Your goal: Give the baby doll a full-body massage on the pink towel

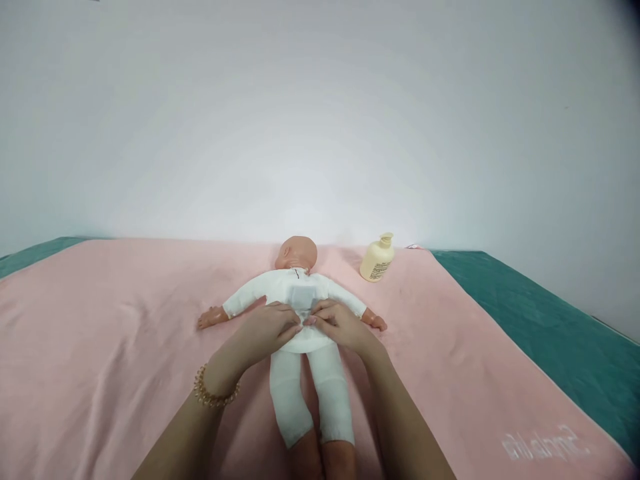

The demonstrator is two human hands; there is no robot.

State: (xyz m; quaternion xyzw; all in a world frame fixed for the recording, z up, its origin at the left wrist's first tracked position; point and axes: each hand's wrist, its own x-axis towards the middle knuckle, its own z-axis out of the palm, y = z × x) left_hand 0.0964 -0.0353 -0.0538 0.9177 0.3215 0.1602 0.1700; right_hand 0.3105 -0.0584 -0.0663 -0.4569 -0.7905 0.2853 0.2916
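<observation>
A baby doll (306, 343) lies stretched out on its front, with its arms spread and its bald head turned to the left. White cloth covers its body, and a pale grey rectangular patch (302, 297) shows on its back. Below this patch, my left hand (273, 327) rests on the lower back from the left, its fingers curled and its thumb by the spine line. My right hand (341, 325) mirrors it from the right, thumb and fingers drawn together on the cloth. The two thumb tips almost meet. Whatever fold of cloth is between the fingers is mostly hidden.
A cream pump bottle (377, 259) stands on the pink blanket (435, 373), right of the doll's head. Green cover (530, 320) shows beyond the blanket at both sides. A pale wall (300, 120) rises behind. A beaded bracelet (215, 393) circles my left wrist.
</observation>
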